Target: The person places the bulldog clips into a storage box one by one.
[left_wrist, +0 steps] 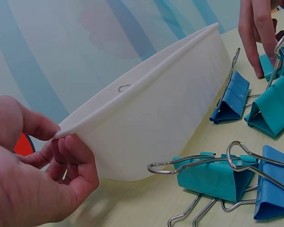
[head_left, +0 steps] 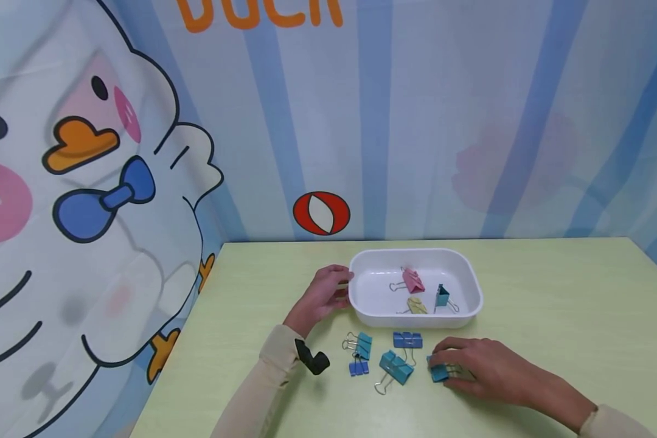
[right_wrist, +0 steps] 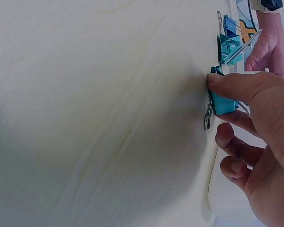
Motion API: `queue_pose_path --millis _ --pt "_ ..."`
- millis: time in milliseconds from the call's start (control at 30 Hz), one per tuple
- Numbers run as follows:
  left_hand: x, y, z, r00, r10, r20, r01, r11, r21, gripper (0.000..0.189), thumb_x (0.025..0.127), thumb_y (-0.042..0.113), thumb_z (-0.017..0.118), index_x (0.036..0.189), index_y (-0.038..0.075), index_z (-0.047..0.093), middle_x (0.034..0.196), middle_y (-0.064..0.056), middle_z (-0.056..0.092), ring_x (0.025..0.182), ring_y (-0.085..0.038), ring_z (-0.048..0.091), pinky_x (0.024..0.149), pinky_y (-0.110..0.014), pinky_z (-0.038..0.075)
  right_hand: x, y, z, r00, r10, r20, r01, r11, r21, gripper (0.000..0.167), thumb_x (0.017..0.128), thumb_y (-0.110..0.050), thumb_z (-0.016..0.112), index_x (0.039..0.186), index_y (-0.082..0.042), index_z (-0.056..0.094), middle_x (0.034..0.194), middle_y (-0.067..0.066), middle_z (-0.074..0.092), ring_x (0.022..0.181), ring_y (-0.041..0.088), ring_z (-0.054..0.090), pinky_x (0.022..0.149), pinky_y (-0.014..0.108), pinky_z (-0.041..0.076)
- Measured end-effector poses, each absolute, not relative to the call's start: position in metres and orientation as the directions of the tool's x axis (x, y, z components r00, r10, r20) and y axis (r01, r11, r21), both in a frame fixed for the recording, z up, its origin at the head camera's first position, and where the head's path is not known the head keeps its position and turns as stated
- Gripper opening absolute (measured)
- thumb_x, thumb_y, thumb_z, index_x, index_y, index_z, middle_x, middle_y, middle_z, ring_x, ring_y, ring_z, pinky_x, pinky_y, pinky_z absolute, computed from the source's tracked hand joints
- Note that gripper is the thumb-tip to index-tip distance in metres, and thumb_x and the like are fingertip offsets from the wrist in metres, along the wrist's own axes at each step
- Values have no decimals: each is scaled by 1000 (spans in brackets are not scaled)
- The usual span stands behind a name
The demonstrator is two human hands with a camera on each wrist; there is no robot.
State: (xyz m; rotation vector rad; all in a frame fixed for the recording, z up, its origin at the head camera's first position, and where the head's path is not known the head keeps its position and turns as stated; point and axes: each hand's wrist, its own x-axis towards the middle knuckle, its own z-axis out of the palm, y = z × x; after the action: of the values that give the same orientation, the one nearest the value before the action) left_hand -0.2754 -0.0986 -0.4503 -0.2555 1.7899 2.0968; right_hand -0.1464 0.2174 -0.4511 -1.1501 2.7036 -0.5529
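Note:
My left hand (head_left: 324, 292) pinches the left rim of a white plastic tray (head_left: 416, 320), thumb above and fingers curled under, as the left wrist view shows. To the right, in front of the tray, my right hand (head_left: 490, 370) holds a teal binder clip (right_wrist: 223, 100) between thumb and index finger, low at the tabletop. Its other fingers are loosely bent. Inside the tray lie a pink binder clip (head_left: 413, 281), a yellow binder clip (head_left: 417, 305) and a dark teal binder clip (head_left: 442, 297).
Between the hands on the pale yellow table (head_left: 569, 304) lie a large teal binder clip (head_left: 396, 367), a blue binder clip (head_left: 407, 340), another teal binder clip (head_left: 364, 345) and a small blue one (head_left: 358, 368). A printed cloth backdrop (head_left: 416, 121) stands behind the table.

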Motion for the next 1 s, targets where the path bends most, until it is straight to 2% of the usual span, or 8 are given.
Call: queue_pose_path --millis 500,700,867,1000 --pt "-276 -99 -450 -913 163 -373 -395 -128 910 31 102 14 62 130 2 56 124 -19 60 93 -26 58 71 -30 56 -147 216 -429 -699 -715 5 -672 655 -346 30 90 -32 82 118 -29 75 123 -2 70 95 13 70 80 40 61" --pt "-274 -99 -449 -914 162 -373 -394 -125 911 32 103 15 61 132 2 56 125 -19 59 94 -26 58 72 -31 56 -149 214 -405 -674 -735 72 -715 625 -313 25 90 -29 82 113 -30 74 120 -4 71 89 8 69 75 35 60" --pt "-274 -99 -448 -912 164 -375 -397 -130 909 32 103 14 61 132 2 56 125 -18 59 95 -26 58 72 -30 56 -153 211 -385 -655 -745 123 -747 616 -248 23 90 -30 82 112 -30 75 118 -6 71 88 9 71 73 37 61" --pt "-274 -99 -447 -911 165 -378 -400 -129 907 33 103 15 61 133 2 56 127 -18 59 96 -26 58 73 -31 56 -161 207 -368 -644 -751 145 -760 605 -237 23 91 -33 81 114 -29 75 117 -6 71 86 8 71 73 39 61"
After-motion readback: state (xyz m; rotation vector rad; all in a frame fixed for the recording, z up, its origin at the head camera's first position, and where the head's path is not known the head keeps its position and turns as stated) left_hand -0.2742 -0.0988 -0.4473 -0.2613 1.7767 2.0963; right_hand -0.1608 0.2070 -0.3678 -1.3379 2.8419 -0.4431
